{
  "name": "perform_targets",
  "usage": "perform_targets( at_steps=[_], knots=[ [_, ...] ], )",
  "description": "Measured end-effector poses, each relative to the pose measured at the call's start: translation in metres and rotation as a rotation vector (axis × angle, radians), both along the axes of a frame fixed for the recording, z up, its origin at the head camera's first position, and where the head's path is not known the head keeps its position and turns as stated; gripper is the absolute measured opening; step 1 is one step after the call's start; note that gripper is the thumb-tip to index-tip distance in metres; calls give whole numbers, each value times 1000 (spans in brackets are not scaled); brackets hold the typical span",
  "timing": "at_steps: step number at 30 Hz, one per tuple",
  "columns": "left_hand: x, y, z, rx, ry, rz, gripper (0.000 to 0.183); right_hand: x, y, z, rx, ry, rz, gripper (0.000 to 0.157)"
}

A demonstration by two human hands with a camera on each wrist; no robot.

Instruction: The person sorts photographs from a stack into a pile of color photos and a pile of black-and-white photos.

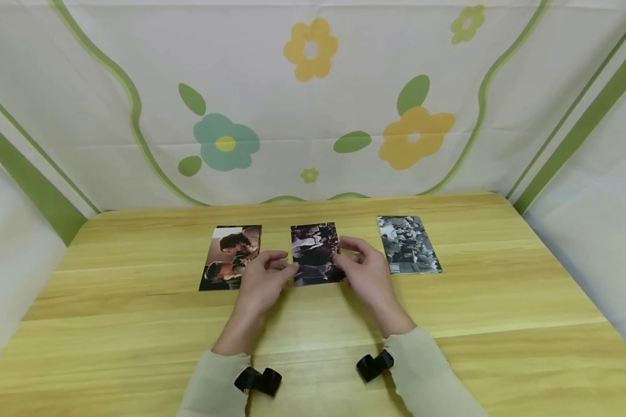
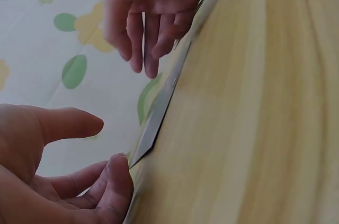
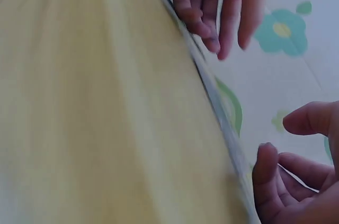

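In the head view, a dark colour photo print (image 1: 313, 255) lies on the table between the two hands. My left hand (image 1: 263, 281) is at its left edge, the thumb tip right at the border. At the right edge is my right hand (image 1: 367, 271), its thumb overlapping the print's side. Both wrist views show thumb and fingers apart, with nothing pinched between them. A warm-toned print (image 1: 224, 246) with two figures lies left, partly covered by the left hand. To the right, a black-and-white crowd print (image 1: 409, 243) lies slightly slanted.
The wooden table (image 1: 313, 341) runs up to a white cloth backdrop (image 1: 271, 87) printed with flowers and green lines. White cloth walls stand at both sides. Black wrist straps (image 1: 258, 380) sit over the light sleeves (image 1: 428, 370).
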State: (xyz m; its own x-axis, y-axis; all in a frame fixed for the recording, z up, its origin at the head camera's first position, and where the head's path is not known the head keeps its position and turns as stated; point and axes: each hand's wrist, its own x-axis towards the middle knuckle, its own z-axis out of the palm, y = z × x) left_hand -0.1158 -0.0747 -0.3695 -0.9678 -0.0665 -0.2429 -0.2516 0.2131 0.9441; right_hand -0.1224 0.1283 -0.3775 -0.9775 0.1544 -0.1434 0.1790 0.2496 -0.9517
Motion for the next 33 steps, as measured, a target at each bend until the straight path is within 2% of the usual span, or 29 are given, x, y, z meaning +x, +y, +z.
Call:
perform_targets(
  at_steps=[4, 9, 14, 21, 26, 33],
  knots=[
    [0, 2, -2, 110, -36, 20, 49, 2, 12, -3, -100, -24, -36, 51],
    [-1, 1, -6, 215, -79, 31, 60, 3, 17, -4, -124, -56, -7, 56],
    [-2, 4, -9, 244, -116, -30, 68, 5, 17, -8, -23, -31, 41, 62],
    [2, 10, -11, 217, -118, -92, 74, 10, 12, -13, 145, 12, 65, 61],
    [6, 12, -12, 221, -127, -169, 75, 14, 10, -16, 199, 17, 71, 61],
    [4, 17, -12, 237, -119, -153, 75, 14, 14, -16, 214, 35, 84, 58]
  ],
)
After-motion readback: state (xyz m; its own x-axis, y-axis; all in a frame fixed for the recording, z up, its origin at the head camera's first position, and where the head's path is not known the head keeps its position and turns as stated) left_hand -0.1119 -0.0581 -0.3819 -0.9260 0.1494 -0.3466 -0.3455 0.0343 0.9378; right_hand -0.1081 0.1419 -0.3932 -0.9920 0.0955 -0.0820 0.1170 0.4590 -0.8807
